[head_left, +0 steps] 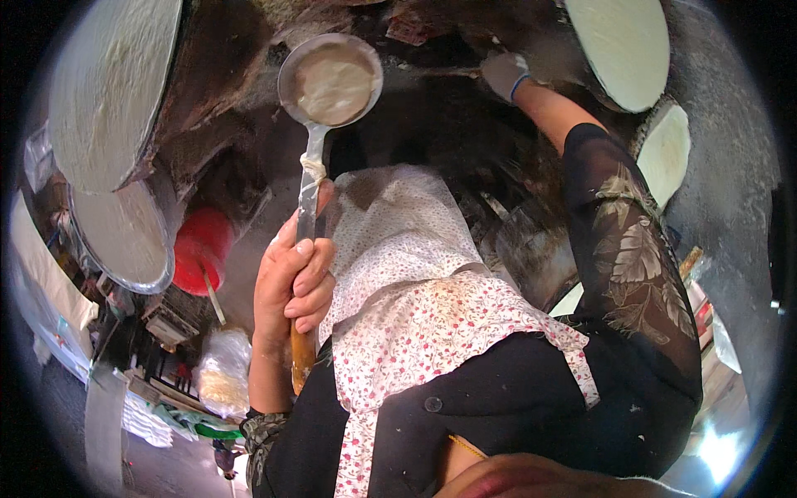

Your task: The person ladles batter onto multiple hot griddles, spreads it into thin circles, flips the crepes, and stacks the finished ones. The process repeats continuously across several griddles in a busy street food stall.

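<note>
My left hand (297,278) is wrapped round the handle of a ladle (308,195). The ladle's round metal bowl (284,83) holds a pale, creamy batter (335,83), and a lump of it clings to the upper handle. Far out to the right, my right hand (505,75) wears a grey glove with a blue cuff. Its fingers look closed, beside the end of a thin stick-like thing (440,72) in the dark; whether it grips that is unclear. A white apron (415,290) with small red flowers covers my front and lap.
Large round surfaces with a pale layer stand at left, one upper (116,91) and one lower (124,232). Others lie at right, one upper (623,54) and one lower (666,153). A red bucket (203,241) with a stick and a clear plastic bag (224,373) are at lower left.
</note>
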Demonstrator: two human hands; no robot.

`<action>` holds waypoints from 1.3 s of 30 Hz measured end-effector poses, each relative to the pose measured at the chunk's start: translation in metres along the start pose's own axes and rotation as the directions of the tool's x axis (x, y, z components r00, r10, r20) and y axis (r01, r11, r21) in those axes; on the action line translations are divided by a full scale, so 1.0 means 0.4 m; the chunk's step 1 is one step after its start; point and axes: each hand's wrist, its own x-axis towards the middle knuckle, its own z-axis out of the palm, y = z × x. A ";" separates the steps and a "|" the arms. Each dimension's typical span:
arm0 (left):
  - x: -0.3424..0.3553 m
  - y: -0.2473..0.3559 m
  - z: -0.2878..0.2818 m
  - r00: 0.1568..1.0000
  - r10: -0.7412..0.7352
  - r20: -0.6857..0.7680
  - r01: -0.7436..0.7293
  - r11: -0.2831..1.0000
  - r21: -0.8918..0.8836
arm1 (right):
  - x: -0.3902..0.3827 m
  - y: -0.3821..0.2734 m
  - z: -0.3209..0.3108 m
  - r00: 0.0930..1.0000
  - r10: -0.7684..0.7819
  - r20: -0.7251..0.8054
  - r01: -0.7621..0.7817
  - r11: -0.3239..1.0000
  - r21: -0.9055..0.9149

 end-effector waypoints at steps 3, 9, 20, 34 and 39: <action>-0.013 0.002 -0.002 0.999 -0.001 0.036 0.001 1.000 -0.013 | -0.134 -0.090 -0.020 0.995 -0.021 -0.100 0.054 0.939 0.339; -0.065 0.025 -0.018 0.985 -0.123 0.121 0.138 0.982 -0.126 | -0.488 -0.515 -0.016 0.936 0.259 -0.239 0.120 0.402 0.908; -0.064 0.087 0.149 0.964 -0.217 0.155 0.198 0.972 0.131 | -0.709 -0.585 -0.111 0.725 0.613 0.314 0.433 -0.760 0.484; 0.041 -0.150 0.370 0.894 -0.419 0.158 0.428 0.903 -0.029 | -0.754 -0.354 0.104 0.769 0.462 0.442 0.541 -0.838 -0.065; 0.007 -0.129 0.364 0.913 -0.383 0.139 0.379 0.924 0.049 | -0.779 -0.474 0.108 0.525 0.557 0.643 0.677 -0.732 0.081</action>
